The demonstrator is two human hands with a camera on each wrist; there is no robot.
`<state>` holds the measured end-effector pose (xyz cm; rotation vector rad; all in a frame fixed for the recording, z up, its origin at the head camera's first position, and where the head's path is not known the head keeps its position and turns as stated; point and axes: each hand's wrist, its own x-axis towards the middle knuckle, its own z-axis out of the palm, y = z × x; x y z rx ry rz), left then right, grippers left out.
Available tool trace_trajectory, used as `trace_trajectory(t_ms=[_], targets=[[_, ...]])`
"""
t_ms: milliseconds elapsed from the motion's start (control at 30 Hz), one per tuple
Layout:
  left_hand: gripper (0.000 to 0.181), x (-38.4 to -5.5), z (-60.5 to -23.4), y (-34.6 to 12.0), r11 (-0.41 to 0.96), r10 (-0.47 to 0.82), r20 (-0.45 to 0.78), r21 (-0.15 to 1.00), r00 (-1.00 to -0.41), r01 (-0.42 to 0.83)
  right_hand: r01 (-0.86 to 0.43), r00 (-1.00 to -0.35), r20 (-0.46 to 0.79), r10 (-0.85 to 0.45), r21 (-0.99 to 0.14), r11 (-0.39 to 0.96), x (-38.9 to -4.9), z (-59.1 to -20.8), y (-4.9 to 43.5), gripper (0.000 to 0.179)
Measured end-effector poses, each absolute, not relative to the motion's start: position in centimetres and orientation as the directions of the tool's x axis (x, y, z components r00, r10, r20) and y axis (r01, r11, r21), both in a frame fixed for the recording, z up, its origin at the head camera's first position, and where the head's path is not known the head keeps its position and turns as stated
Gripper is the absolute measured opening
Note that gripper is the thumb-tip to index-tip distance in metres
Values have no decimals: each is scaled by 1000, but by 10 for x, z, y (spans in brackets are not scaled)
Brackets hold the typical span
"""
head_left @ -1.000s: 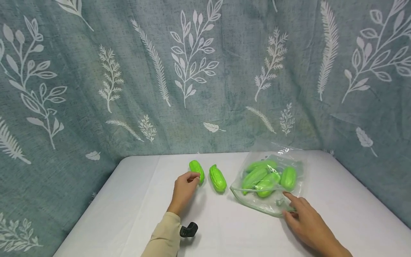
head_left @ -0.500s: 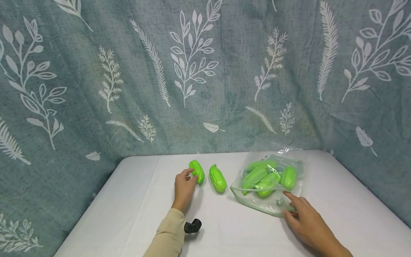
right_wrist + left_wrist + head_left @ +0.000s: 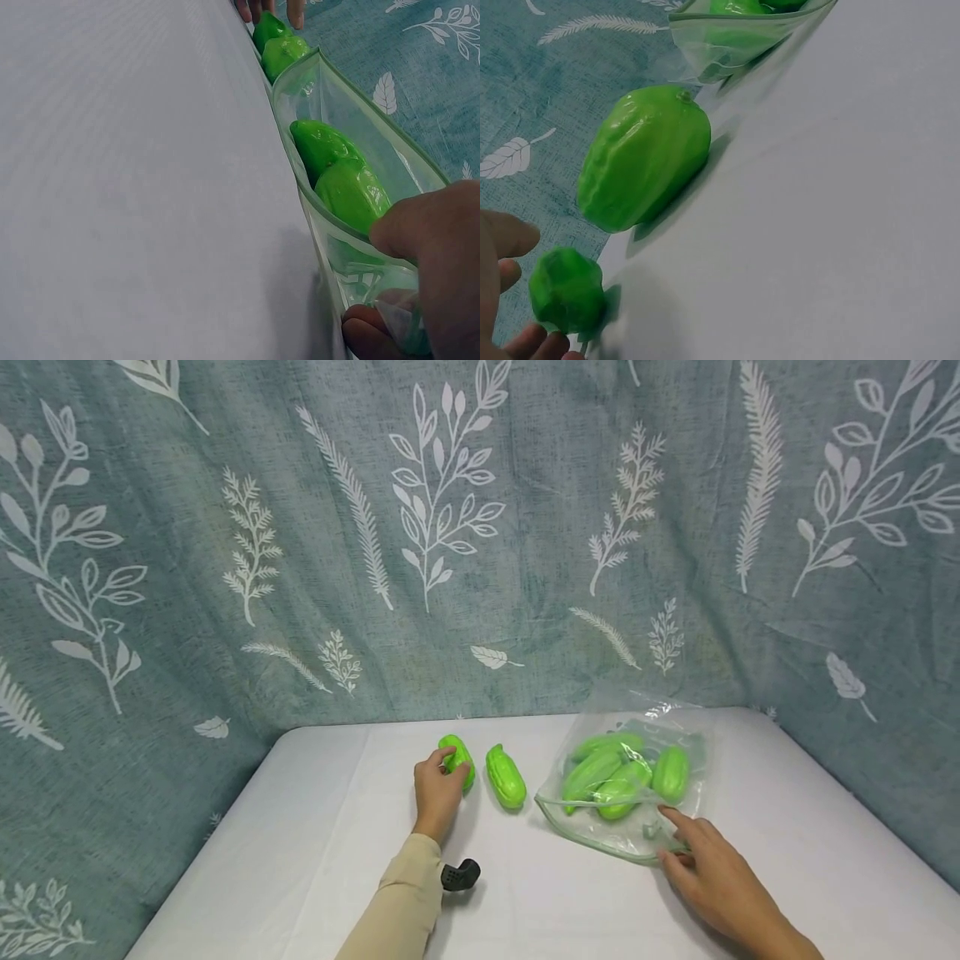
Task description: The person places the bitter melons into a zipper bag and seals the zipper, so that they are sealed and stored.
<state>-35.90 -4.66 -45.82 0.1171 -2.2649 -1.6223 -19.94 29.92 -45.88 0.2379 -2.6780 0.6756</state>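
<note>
- We judge the step in hand to be the taking-up of the leftmost vegetable (image 3: 566, 291), which lies on the bench (image 3: 315, 860) left of the second vegetable (image 3: 506, 778).
- We find the left hand (image 3: 437, 795) with thumb and fingers apart, set about that vegetable; whether the fingertips press on it, we cannot tell.
- We find the right hand (image 3: 712, 868) pinching the near corner of the clear bag (image 3: 626, 839), whose green-edged mouth gapes towards the person.
- In our judgement the next move calls for the left thumb and fingers to close firmly on the smooth skin, with the right hand holding the bag steady.
- We make out four bagged vegetables (image 3: 670, 774); overlap and glare on the plastic leave the count uncertain.
- The left wrist view cuts off most of the left hand; the right hand's remaining fingers are largely hidden.
</note>
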Motion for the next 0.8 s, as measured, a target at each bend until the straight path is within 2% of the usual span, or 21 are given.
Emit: trace_trajectory(t_ms=[367, 800], targets=[[48, -365, -461, -41, 499, -283, 234, 864, -930, 65, -245, -920, 385, -69, -428, 870, -197, -457, 298, 59], [59, -366, -461, -43, 515, -280, 199, 857, -939, 28, -227, -927, 371, -60, -425, 876, -198, -457, 297, 59]])
